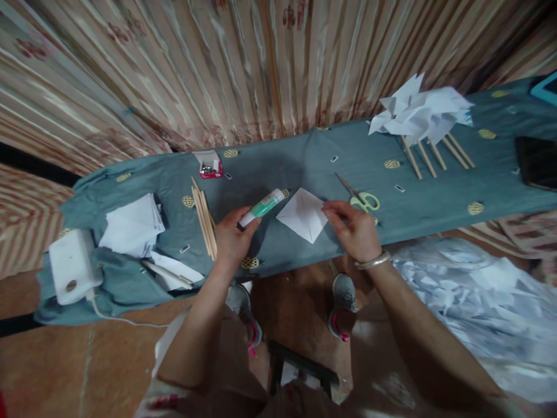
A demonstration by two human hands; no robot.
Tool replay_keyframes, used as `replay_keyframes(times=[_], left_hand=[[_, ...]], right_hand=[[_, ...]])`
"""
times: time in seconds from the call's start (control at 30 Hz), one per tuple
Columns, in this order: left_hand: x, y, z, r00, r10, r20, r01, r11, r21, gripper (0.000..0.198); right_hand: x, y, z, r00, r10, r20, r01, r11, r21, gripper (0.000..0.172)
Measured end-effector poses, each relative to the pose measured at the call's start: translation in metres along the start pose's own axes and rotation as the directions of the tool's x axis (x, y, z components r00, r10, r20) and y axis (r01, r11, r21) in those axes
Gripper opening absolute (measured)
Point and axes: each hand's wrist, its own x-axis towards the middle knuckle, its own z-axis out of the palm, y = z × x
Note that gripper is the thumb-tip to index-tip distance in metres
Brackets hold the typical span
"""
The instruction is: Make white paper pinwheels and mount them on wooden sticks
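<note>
My left hand [235, 235] is closed round a green and white glue stick [263, 208], held slantwise above the cloth. Its upper end points toward a white paper square [302, 215] with crease lines, which lies turned like a diamond. At that square's right corner, my right hand [354, 229] has its thumb and forefinger pinched together. Just beyond the right hand lie scissors [365, 200] with pale green handles, blades pointing away to the left. Several wooden sticks [203, 217] rest left of my left hand.
White paper sheets [133, 223], a pen [167, 273] and a white device [72, 267] with a cable are at left. A red box [211, 166] holds small metal pieces. Paper pinwheels [418, 113] on sticks and a dark phone-like object [537, 162] lie right. A paper-filled plastic bag [483, 302] stands below.
</note>
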Motion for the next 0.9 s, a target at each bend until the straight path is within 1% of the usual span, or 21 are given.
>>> replay_keyframes(times=[0.03,0.1,0.17,0.2,0.23,0.3,0.33,0.4,0.5,0.57,0.63,0.7,0.77,0.83,0.9], left_hand=[[0.001,-0.003,-0.003,0.999,0.05,0.016,-0.051,0.996,0.069,0.028],[0.001,-0.002,-0.005,0.983,0.184,0.018,-0.184,0.963,0.196,0.032],[-0.004,0.005,0.0,0.943,0.332,0.008,-0.321,0.905,0.278,0.041],[-0.008,0.01,0.005,0.916,0.4,0.027,-0.39,0.876,0.284,0.042],[-0.012,0.016,0.012,0.879,0.469,0.085,-0.474,0.84,0.263,0.038],[-0.019,0.027,0.027,0.768,0.609,0.199,-0.638,0.753,0.161,0.027],[-0.021,0.031,0.035,0.735,0.634,0.24,-0.671,0.731,0.127,0.025],[-0.023,0.035,0.046,0.716,0.647,0.261,-0.687,0.719,0.103,0.02],[-0.022,0.035,0.053,0.706,0.662,0.252,-0.699,0.709,0.098,0.017],[-0.02,0.033,0.053,0.693,0.679,0.24,-0.712,0.698,0.082,0.016],[-0.019,0.033,0.053,0.692,0.682,0.238,-0.711,0.7,0.062,0.016],[-0.019,0.034,0.052,0.711,0.661,0.239,-0.687,0.726,0.037,0.016],[-0.018,0.035,0.052,0.747,0.625,0.229,-0.641,0.768,-0.005,0.016],[-0.016,0.037,0.052,0.783,0.585,0.213,-0.587,0.808,-0.059,0.015],[-0.014,0.039,0.052,0.808,0.553,0.204,-0.545,0.833,-0.1,0.014]], right_hand=[[-0.002,0.005,-0.003,0.996,-0.092,0.02,0.094,0.992,-0.087,0.025],[-0.006,0.014,-0.004,0.967,-0.24,0.09,0.252,0.952,-0.173,0.026],[-0.01,0.019,-0.002,0.937,-0.316,0.147,0.341,0.917,-0.204,0.027],[-0.011,0.02,0.0,0.93,-0.33,0.165,0.36,0.907,-0.219,0.027],[-0.012,0.021,0.001,0.925,-0.336,0.175,0.371,0.9,-0.231,0.027],[-0.013,0.022,0.002,0.923,-0.338,0.185,0.376,0.894,-0.244,0.027],[-0.013,0.022,0.002,0.922,-0.337,0.191,0.377,0.893,-0.245,0.027],[-0.013,0.023,0.0,0.92,-0.334,0.204,0.377,0.895,-0.239,0.027],[-0.012,0.023,-0.002,0.919,-0.326,0.221,0.374,0.9,-0.226,0.028],[-0.012,0.023,-0.002,0.918,-0.325,0.226,0.373,0.902,-0.216,0.028],[-0.011,0.023,-0.003,0.918,-0.327,0.227,0.372,0.906,-0.202,0.027],[-0.011,0.022,-0.004,0.919,-0.327,0.221,0.368,0.912,-0.181,0.026],[-0.01,0.021,-0.003,0.929,-0.306,0.209,0.341,0.927,-0.157,0.023],[-0.009,0.019,-0.001,0.948,-0.266,0.178,0.29,0.948,-0.129,0.02],[-0.007,0.017,0.002,0.967,-0.212,0.141,0.227,0.969,-0.093,0.019]])
